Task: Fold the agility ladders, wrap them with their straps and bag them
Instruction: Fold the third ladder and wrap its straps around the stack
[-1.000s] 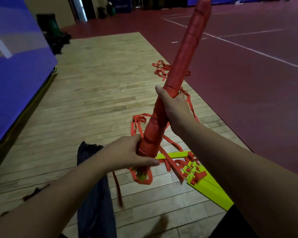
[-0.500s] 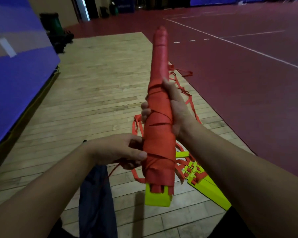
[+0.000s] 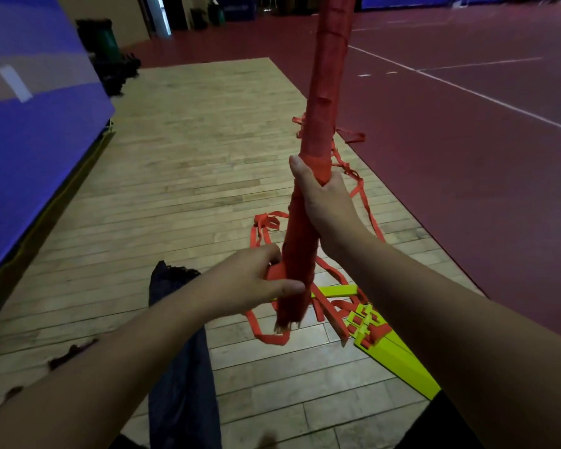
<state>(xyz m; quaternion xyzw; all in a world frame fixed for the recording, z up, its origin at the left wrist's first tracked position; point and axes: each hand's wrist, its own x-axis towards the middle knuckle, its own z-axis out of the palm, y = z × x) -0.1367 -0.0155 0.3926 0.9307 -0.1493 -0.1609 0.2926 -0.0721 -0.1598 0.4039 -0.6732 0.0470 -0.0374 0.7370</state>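
A long ladder bundle point(image 3: 321, 102) wrapped tightly in red strap stands nearly upright in front of me, its top out of frame. My right hand point(image 3: 324, 202) grips its middle. My left hand point(image 3: 256, 280) holds the lower end, thumb across the front and a fold of red strap under the fingers. A second ladder point(image 3: 389, 348), a stack of yellow-green rungs, lies on the floor at right under my right forearm, with loose red straps point(image 3: 360, 196) trailing away from it. A dark blue bag point(image 3: 178, 367) lies flat on the floor below my left arm.
Wooden floor boards point(image 3: 191, 163) run ahead, bordered on the right by red court flooring with white lines point(image 3: 467, 89). A blue padded wall point(image 3: 30, 140) stands along the left. A dark green bin point(image 3: 101, 37) and dark items sit at the far left corner.
The wrapped bundle swung from tilted toward me back to nearly upright, hiding its yellow-green end. My right hand kept its grip; my left hand shifted to clasp the lower end.
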